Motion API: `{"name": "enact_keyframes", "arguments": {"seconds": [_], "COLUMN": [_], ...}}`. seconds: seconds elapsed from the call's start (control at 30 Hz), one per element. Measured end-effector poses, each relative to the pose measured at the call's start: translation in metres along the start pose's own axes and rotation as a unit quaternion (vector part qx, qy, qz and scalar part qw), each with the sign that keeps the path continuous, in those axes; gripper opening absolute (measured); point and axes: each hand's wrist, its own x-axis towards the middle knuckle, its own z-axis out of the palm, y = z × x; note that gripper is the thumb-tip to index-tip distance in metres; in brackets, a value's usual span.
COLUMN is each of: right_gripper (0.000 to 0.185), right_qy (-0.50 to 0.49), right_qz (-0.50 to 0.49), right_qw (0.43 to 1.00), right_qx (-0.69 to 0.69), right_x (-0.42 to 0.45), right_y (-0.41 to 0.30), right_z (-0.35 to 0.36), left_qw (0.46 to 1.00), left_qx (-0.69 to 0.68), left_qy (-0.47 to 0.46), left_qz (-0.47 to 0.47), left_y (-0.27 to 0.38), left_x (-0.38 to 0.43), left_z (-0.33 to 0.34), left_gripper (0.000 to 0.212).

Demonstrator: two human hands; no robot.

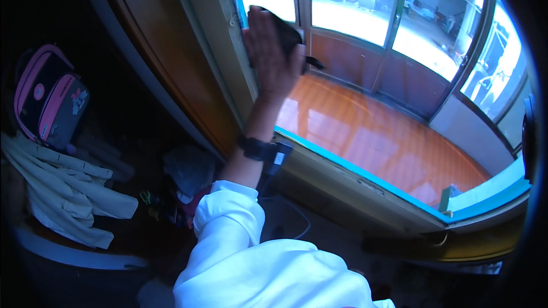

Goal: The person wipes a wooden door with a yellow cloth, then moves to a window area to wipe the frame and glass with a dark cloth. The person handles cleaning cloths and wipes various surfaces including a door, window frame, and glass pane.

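Observation:
My left hand [272,53] is raised at the side jamb of a window, its back towards me and its fingers straight and close together. A black object [287,34], perhaps a folded cloth, is held under the palm, and a dark tail of it sticks out past the thumb. Whether it touches the painted window jamb [233,23] is hidden by the hand. On the left wrist sits a black band [259,149] with a small box that bears a label. A rolled white sleeve [231,209] covers the arm above it. My right hand is out of view.
A turquoise-edged sill [342,160] runs below the opening. Beyond it lie a glossy orange floor [364,137] and a glazed partition [351,8]. To the left hang a pink and dark school bag [55,98] and pale clothing [72,184]. A thin cable [306,218] is under the sill.

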Motion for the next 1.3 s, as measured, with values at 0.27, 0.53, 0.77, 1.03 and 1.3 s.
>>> {"name": "enact_keyframes", "arguments": {"seconds": [0.27,0.53,0.77,1.03,1.3], "right_gripper": [0.025,0.024,0.033,0.032,0.032], "right_qy": [-0.002,-0.003,-0.02,0.034,-0.021], "right_qz": [-0.032,0.071,0.123,0.14,0.146], "right_qw": [0.996,0.994,0.992,0.981,0.954], "right_qx": [-0.079,0.089,-0.025,0.128,0.261], "right_x": [-0.002,-0.047,-0.04,-0.026,-0.021], "right_y": [-0.051,-0.035,0.037,0.025,0.06], "right_z": [-0.006,-0.05,-0.084,-0.077,-0.072], "left_qw": [0.998,0.977,0.994,0.97,0.905], "left_qx": [0.029,-0.007,-0.044,0.007,-0.029], "left_qy": [-0.053,-0.038,-0.045,-0.145,-0.107], "left_qz": [0.003,-0.21,-0.085,0.193,0.411], "left_y": [-0.013,0.048,0.171,0.343,0.493], "left_x": [-0.041,-0.178,-0.132,-0.13,-0.132], "left_z": [-0.013,0.002,0.039,0.079,0.107], "left_gripper": [0.073,0.073,0.075,0.071,0.068]}}
